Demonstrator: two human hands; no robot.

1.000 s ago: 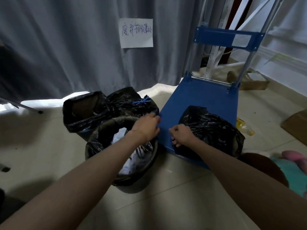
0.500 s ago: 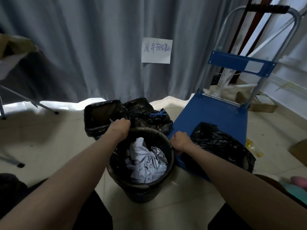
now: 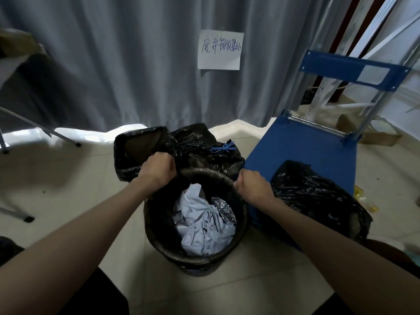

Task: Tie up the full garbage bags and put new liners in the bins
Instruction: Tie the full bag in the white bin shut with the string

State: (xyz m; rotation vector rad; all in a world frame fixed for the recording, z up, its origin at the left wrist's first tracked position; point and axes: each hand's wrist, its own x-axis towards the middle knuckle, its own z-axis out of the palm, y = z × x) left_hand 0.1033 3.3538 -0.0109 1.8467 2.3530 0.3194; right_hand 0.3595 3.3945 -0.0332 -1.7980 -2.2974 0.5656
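We take the round black bin [image 3: 195, 223] as our landmark; it stands on the tiled floor [image 3: 68, 201] directly below the camera, between both forearms. The blue hand cart [image 3: 306, 151] lies just beside the bin on its right, carrying a filled black bag [image 3: 318, 196]. Behind the bin, touching its far rim, sits a tied black bag [image 3: 204, 151] closed with a blue cord [image 3: 223, 147], and an open-mouthed black bag [image 3: 136, 144] stands to the left of that.

The liner [image 3: 159, 223] inside the bin is thin black film: soft, limp, somewhat slick, and easily torn if dragged against the rim. Its load is crumpled paper [image 3: 200, 226] and a scrap of foil [image 3: 223, 209], so we judge it light and loosely packed. We should take hold of the film at the folded-over rim edge, at opposite points, and gather upward toward the centre.

The left hand [image 3: 159, 170] is at the far-left rim, fingers [image 3: 168, 160] curled and bunching black film there. The right hand [image 3: 252, 183] is at the far-right rim, fingers curled into a fist on the rim edge; it appears to pinch the liner's edge, though the dark film against the dark rim leaves this uncertain.
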